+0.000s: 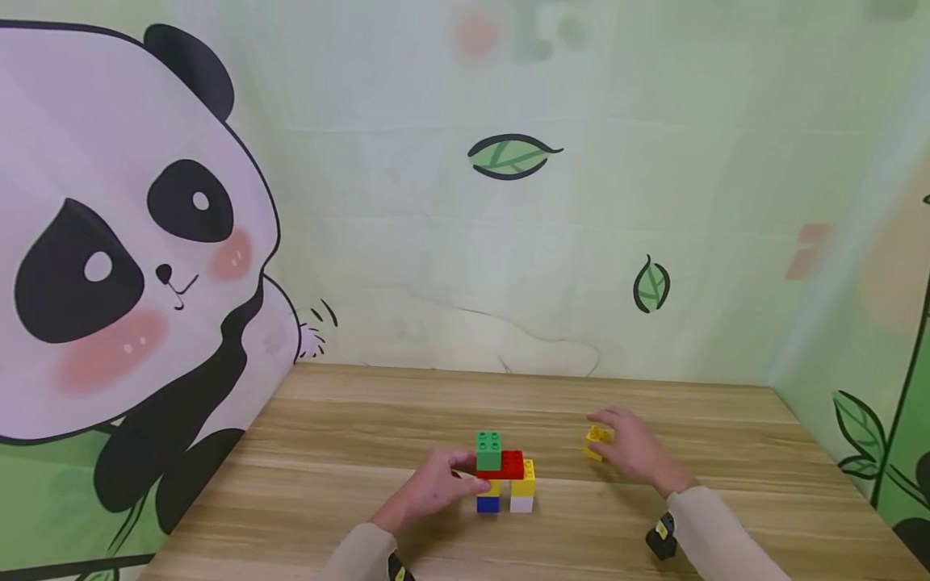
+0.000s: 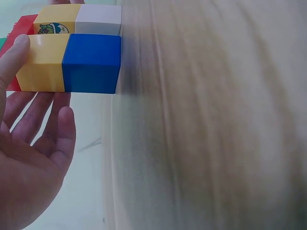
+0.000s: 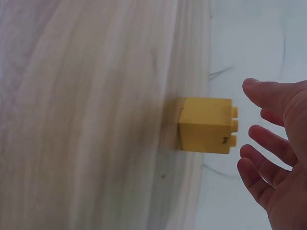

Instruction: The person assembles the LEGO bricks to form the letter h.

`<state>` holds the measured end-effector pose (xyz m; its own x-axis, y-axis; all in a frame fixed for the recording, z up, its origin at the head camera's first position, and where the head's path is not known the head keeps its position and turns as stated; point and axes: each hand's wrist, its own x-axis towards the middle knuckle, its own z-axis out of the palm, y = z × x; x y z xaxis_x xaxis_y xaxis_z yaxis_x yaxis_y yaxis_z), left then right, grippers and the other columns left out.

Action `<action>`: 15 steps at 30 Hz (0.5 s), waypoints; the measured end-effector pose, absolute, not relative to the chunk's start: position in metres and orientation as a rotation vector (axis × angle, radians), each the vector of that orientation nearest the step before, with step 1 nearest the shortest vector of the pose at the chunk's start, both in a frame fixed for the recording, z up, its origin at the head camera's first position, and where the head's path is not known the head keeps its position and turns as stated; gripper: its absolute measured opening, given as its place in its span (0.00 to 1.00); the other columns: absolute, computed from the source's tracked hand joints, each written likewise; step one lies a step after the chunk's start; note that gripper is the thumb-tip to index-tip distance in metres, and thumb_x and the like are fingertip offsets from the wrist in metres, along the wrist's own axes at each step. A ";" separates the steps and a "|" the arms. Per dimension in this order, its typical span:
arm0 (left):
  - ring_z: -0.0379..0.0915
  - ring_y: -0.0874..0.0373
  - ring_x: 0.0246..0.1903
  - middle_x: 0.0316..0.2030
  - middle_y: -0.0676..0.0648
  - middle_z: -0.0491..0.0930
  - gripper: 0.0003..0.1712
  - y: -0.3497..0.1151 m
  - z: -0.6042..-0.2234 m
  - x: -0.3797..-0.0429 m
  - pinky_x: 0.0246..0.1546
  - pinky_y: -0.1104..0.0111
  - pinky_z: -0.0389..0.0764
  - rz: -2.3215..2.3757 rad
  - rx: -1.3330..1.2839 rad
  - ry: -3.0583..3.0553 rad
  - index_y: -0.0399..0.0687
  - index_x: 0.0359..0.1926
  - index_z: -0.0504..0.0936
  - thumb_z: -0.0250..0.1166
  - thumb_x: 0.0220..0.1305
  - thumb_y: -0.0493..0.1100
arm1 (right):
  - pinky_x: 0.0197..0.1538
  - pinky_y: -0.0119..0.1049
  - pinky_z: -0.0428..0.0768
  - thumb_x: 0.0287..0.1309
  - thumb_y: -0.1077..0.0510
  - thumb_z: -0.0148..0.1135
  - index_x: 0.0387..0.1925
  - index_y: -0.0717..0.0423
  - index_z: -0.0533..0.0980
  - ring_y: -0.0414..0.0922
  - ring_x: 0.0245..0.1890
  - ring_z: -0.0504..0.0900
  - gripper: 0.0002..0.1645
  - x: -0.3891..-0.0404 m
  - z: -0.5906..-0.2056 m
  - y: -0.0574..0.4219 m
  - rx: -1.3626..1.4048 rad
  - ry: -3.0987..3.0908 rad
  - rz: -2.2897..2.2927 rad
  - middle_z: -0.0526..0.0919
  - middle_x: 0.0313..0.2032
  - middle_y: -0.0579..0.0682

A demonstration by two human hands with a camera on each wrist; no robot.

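Observation:
Low on the table stands an arch of toy building bricks. Its left leg is a blue brick [image 2: 91, 69] with a yellow brick [image 2: 42, 62] on it, and its right leg a white brick [image 1: 521, 505] under another yellow brick [image 1: 523, 476]. A red brick [image 1: 513, 465] bridges both legs, with a green brick [image 1: 488, 452] on its left end. My left hand [image 1: 438, 482] pinches the left leg, thumb on the near yellow face and fingers behind. Over a separate yellow brick [image 3: 205, 125] on the table, my right hand [image 1: 638, 452] hovers with parted, slightly bent fingers.
The wood-grain table [image 1: 327, 452] runs back to a pale green printed backdrop [image 1: 392, 242]. A large panda [image 1: 145, 266] is printed on its left side. Dark camera mounts sit at both wrists.

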<state>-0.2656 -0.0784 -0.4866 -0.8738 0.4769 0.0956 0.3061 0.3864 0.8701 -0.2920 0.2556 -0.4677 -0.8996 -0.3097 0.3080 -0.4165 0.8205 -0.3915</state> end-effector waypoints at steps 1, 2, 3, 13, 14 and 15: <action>0.77 0.60 0.41 0.39 0.54 0.83 0.16 -0.078 -0.487 -0.265 0.41 0.66 0.77 1.492 0.707 2.472 0.49 0.46 0.83 0.70 0.56 0.47 | 0.54 0.57 0.70 0.51 0.58 0.70 0.52 0.65 0.75 0.62 0.52 0.73 0.26 -0.292 -0.469 0.256 0.555 -2.781 0.683 0.75 0.51 0.65; 0.77 0.60 0.41 0.39 0.54 0.83 0.16 -0.078 -0.487 -0.265 0.41 0.66 0.77 1.492 0.707 2.472 0.49 0.46 0.83 0.70 0.56 0.47 | 0.54 0.57 0.70 0.52 0.58 0.70 0.53 0.65 0.75 0.62 0.52 0.73 0.27 -0.293 -0.470 0.257 0.547 -2.791 0.691 0.74 0.51 0.65; 0.76 0.60 0.41 0.39 0.54 0.83 0.16 -0.078 -0.487 -0.265 0.41 0.66 0.77 1.490 0.705 2.472 0.49 0.46 0.83 0.70 0.56 0.47 | 0.53 0.57 0.71 0.52 0.58 0.69 0.54 0.65 0.74 0.61 0.51 0.73 0.28 -0.293 -0.471 0.258 0.541 -2.800 0.699 0.74 0.52 0.65; 0.76 0.59 0.41 0.39 0.54 0.83 0.16 -0.078 -0.486 -0.265 0.41 0.64 0.77 1.496 0.680 2.457 0.49 0.46 0.83 0.70 0.56 0.47 | 0.50 0.54 0.74 0.52 0.61 0.69 0.56 0.66 0.71 0.58 0.49 0.76 0.30 -0.300 -0.480 0.264 0.512 -2.835 0.825 0.75 0.52 0.63; 0.76 0.59 0.41 0.39 0.54 0.83 0.16 -0.078 -0.486 -0.265 0.41 0.64 0.77 1.499 0.679 2.454 0.49 0.46 0.83 0.70 0.56 0.47 | 0.50 0.53 0.74 0.52 0.62 0.69 0.57 0.66 0.71 0.58 0.49 0.76 0.30 -0.300 -0.481 0.264 0.507 -2.836 0.845 0.75 0.52 0.63; 0.76 0.59 0.41 0.40 0.54 0.83 0.17 -0.078 -0.485 -0.264 0.42 0.64 0.77 1.501 0.678 2.451 0.49 0.46 0.83 0.70 0.56 0.47 | 0.50 0.53 0.74 0.52 0.62 0.68 0.57 0.67 0.70 0.58 0.48 0.76 0.30 -0.301 -0.482 0.265 0.515 -2.837 0.853 0.75 0.52 0.63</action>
<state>-0.2644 -0.0785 -0.4853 -0.8778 0.4730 0.0756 0.2825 0.3837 0.8792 -0.3013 0.2649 -0.4824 -0.9325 -0.2836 0.2238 -0.3600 0.7813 -0.5098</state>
